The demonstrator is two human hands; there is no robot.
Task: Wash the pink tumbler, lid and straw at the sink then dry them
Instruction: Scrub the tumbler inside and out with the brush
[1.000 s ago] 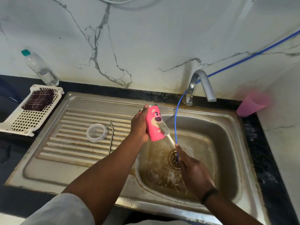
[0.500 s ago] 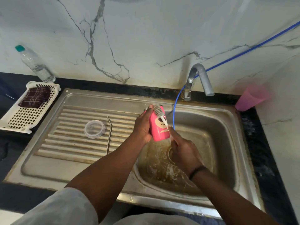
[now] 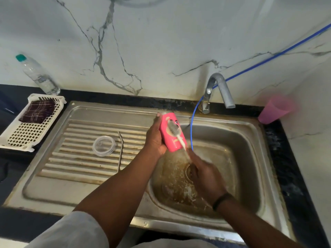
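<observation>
Tumbler scrub in progress

Pink tumbler (image 3: 171, 133): gripped by left hand (image 3: 155, 140) over sink (image 3: 250, 158); right hand (image 3: 206, 174) holds brush (image 3: 176, 133) against its outside. Lid (image 3: 103, 145), straw (image 3: 120, 149): left on drainboard, apparently unwashed. Drying pending.

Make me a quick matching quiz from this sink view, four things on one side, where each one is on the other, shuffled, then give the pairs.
Things:
1. pink tumbler
2. clear lid
3. checked cloth
4. plastic bottle

Places:
A. in the white basket
B. on the ribbed drainboard
C. leaning against the marble wall
D. held in the left hand

Pairs: 1-D, 2-B, 3-A, 4-C
</observation>
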